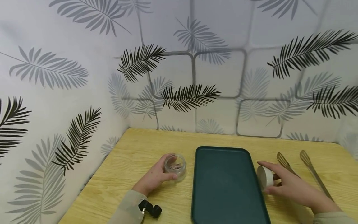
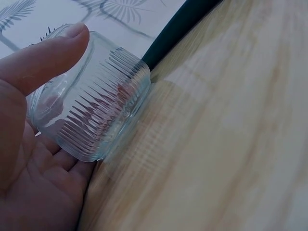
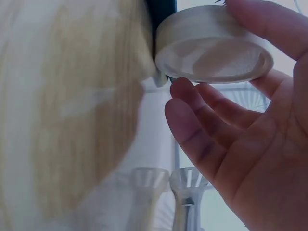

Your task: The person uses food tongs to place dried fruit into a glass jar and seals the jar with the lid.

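My left hand (image 1: 153, 178) holds a small clear glass jar (image 1: 181, 169) between thumb and fingers, to the left of the dark green tray (image 1: 226, 183). Reddish-brown bits lie at the bottom of the jar, whose mouth is uncovered. In the left wrist view the ribbed jar wall (image 2: 103, 91) shows, its base at the tabletop. On the tray's other side, my right hand (image 1: 293, 186) pinches a round white lid (image 1: 265, 178) by its rim. The lid is tipped on its side close to the tray's right edge; its hollow underside (image 3: 216, 60) shows in the right wrist view.
Two slotted metal utensils lie right of the tray: one turner (image 1: 283, 159) partly behind my right hand, another turner (image 1: 306, 157) farther right. The wood-grain table (image 1: 156, 141) ends at a leaf-patterned wall (image 1: 179, 121). A black strap (image 1: 149, 207) is on my left wrist.
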`<state>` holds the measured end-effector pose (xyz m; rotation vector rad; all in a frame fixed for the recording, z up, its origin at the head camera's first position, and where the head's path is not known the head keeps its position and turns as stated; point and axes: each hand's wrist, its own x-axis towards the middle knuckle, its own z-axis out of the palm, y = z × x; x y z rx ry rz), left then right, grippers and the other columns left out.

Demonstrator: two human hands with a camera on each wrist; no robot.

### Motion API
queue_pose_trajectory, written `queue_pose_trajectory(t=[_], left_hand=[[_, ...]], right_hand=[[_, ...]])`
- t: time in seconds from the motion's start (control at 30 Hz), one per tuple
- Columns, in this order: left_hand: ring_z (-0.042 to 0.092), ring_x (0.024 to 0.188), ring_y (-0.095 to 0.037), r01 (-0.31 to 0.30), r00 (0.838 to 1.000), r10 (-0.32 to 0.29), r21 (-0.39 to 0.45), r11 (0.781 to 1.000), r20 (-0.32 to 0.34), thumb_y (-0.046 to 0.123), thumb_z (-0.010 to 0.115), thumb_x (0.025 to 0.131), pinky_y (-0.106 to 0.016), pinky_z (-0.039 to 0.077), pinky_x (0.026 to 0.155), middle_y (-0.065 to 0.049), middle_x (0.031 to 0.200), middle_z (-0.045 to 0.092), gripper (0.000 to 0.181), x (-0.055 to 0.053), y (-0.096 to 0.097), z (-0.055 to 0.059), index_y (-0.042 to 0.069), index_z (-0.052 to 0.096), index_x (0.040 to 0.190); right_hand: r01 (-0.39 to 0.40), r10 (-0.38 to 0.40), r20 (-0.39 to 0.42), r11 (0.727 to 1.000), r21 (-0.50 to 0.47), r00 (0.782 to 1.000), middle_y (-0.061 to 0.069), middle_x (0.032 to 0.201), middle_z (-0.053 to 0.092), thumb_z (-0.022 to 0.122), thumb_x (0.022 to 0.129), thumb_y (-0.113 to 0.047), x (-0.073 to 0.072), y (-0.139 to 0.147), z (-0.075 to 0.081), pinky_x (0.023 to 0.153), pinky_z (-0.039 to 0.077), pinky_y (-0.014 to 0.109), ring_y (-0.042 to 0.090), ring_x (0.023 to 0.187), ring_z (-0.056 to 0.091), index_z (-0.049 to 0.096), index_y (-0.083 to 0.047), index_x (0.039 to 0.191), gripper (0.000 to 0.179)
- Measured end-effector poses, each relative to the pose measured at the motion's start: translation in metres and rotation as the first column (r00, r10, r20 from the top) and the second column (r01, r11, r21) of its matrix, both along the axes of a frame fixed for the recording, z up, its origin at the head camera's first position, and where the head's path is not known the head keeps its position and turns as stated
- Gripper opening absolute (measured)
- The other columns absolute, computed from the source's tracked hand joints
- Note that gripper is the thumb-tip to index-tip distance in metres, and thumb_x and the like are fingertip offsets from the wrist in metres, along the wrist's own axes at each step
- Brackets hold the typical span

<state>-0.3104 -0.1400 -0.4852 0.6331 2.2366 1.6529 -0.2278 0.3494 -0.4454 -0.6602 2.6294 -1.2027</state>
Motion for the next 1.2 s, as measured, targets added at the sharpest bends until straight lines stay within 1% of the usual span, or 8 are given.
queue_pose_trajectory(t=[0.1, 0.2, 0.37, 0.53, 0.67, 0.77, 0.97, 1.2], left_hand=[[0.035, 0.145, -0.027, 0.000, 1.000, 0.000, 0.009, 1.000, 0.006, 0.023, 0.082, 0.088, -0.050, 0.025, 0.115, -0.008, 0.158, 0.040, 0.085, 0.000, -0.001, 0.001, 0.019, 0.032, 0.157], [0.034, 0.145, -0.026, 0.002, 1.000, -0.002, 0.005, 1.000, 0.016, 0.023, 0.081, 0.089, -0.049, 0.024, 0.115, -0.008, 0.158, 0.039, 0.085, 0.000, -0.001, 0.000, 0.020, 0.031, 0.157], [0.034, 0.145, -0.028, 0.001, 1.000, -0.001, 0.004, 1.000, 0.016, 0.022, 0.081, 0.089, -0.051, 0.024, 0.115, -0.010, 0.158, 0.039, 0.084, 0.002, -0.003, 0.002, 0.019, 0.032, 0.157], [0.035, 0.145, -0.028, -0.007, 1.000, 0.007, 0.002, 1.000, 0.020, 0.022, 0.082, 0.088, -0.051, 0.024, 0.115, -0.010, 0.158, 0.040, 0.085, 0.005, -0.004, 0.002, 0.017, 0.032, 0.157], [0.034, 0.146, -0.026, -0.002, 1.000, 0.001, 0.015, 1.000, 0.031, 0.021, 0.082, 0.087, -0.050, 0.023, 0.116, -0.008, 0.158, 0.040, 0.085, 0.003, -0.002, 0.003, 0.018, 0.033, 0.157], [0.036, 0.144, -0.027, 0.000, 1.000, -0.001, 0.022, 1.000, 0.016, 0.021, 0.083, 0.087, -0.050, 0.024, 0.116, -0.008, 0.156, 0.042, 0.083, 0.001, 0.000, 0.006, 0.019, 0.036, 0.156], [0.040, 0.141, -0.028, -0.001, 1.000, 0.001, 0.010, 1.000, -0.014, 0.022, 0.084, 0.086, -0.052, 0.028, 0.114, -0.009, 0.153, 0.046, 0.082, -0.002, 0.001, 0.008, 0.018, 0.039, 0.154], [0.040, 0.142, -0.026, -0.007, 1.000, 0.007, 0.002, 1.000, -0.010, 0.023, 0.086, 0.083, -0.049, 0.028, 0.114, -0.005, 0.152, 0.047, 0.086, 0.001, 0.001, 0.004, 0.019, 0.039, 0.155]], right_hand=[[-0.010, 0.012, 0.041, 0.999, -0.037, 0.999, 0.025, 0.160, 0.021, 0.075, 0.094, -0.028, 0.000, 0.002, -0.003, 0.080, 0.053, 0.032, -0.004, 0.114, 0.046, 0.020, -0.016, 0.162, 0.089], [-0.021, 0.026, 0.084, 0.998, -0.056, 0.996, 0.024, 0.164, 0.014, 0.072, 0.095, -0.027, 0.002, 0.004, -0.004, 0.085, 0.053, 0.031, -0.013, 0.123, 0.038, 0.016, -0.024, 0.164, 0.089], [-0.010, 0.017, 0.114, 0.998, -0.060, 0.993, 0.024, 0.162, 0.019, 0.071, 0.097, -0.028, 0.004, 0.003, -0.003, 0.087, 0.053, 0.031, 0.005, 0.121, 0.054, 0.016, -0.028, 0.164, 0.086], [0.024, -0.015, 0.109, 0.996, -0.082, 0.994, 0.027, 0.153, 0.033, 0.073, 0.096, -0.024, 0.005, -0.003, -0.001, 0.084, 0.054, 0.031, 0.025, 0.113, 0.062, 0.023, -0.012, 0.160, 0.082], [0.053, -0.044, 0.090, 0.993, -0.107, 0.995, 0.026, 0.141, 0.041, 0.075, 0.094, -0.020, 0.006, -0.009, 0.005, 0.079, 0.055, 0.033, 0.035, 0.111, 0.060, 0.025, -0.003, 0.155, 0.080], [0.057, -0.050, 0.065, 0.992, -0.115, 0.997, 0.024, 0.140, 0.043, 0.074, 0.095, -0.020, 0.007, -0.018, 0.014, 0.079, 0.055, 0.034, 0.037, 0.113, 0.058, 0.028, -0.004, 0.154, 0.076], [-0.017, 0.016, -0.024, 0.998, -0.067, 1.000, 0.013, 0.144, 0.047, 0.071, 0.097, -0.029, 0.006, -0.059, 0.030, 0.082, 0.053, 0.036, 0.029, 0.116, 0.057, 0.037, -0.024, 0.155, 0.068], [-0.087, 0.085, -0.081, 0.996, -0.020, 0.993, 0.005, 0.149, 0.042, 0.070, 0.095, -0.043, -0.008, -0.110, 0.043, 0.086, 0.053, 0.033, 0.025, 0.121, 0.055, 0.030, -0.037, 0.158, 0.076]])
